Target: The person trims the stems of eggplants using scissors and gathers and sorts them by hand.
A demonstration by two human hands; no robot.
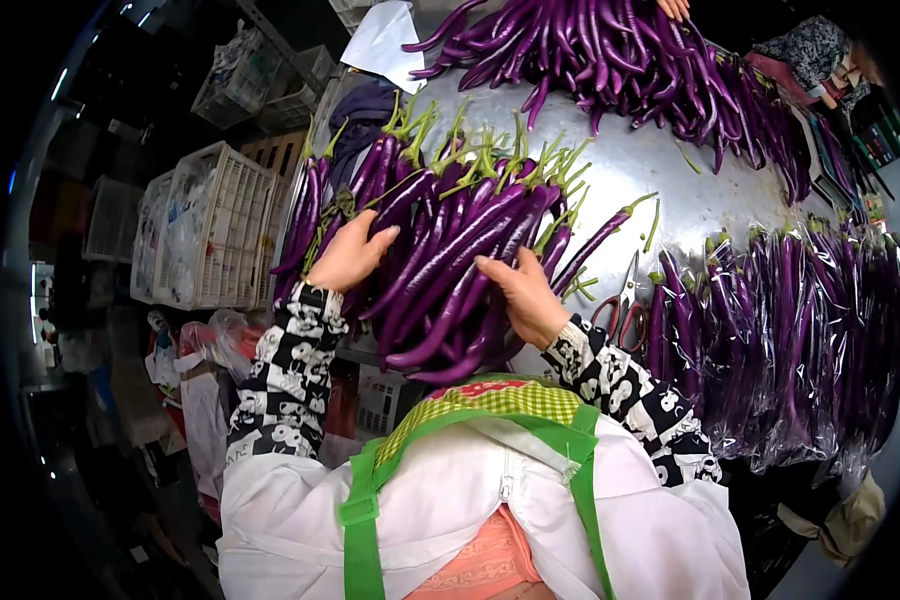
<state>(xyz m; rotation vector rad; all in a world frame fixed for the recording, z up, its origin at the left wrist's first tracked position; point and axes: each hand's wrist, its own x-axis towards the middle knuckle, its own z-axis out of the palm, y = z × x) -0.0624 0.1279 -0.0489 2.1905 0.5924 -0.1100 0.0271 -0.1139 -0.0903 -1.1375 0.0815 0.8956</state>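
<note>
Long purple eggplants (452,262) with green stems lie in a heap on the metal table in front of me, their tips toward my apron. At the left side of this heap, my left hand (350,250) is curled against the eggplants, its thumb showing and most fingers hidden. My right hand (525,298) grips the heap's right side, thumb on top and fingers tucked out of sight beneath. A single eggplant (600,238) lies slanted just to the right. Scissors with red handles (625,305) rest beyond my right hand.
Eggplants in clear plastic bags (770,340) line the table's right side. A large eggplant pile (610,60) covers the far end of the metal table (660,165), with another person's hand (675,8) there. White crates (215,225) stand at left, beside dark cloth (358,125).
</note>
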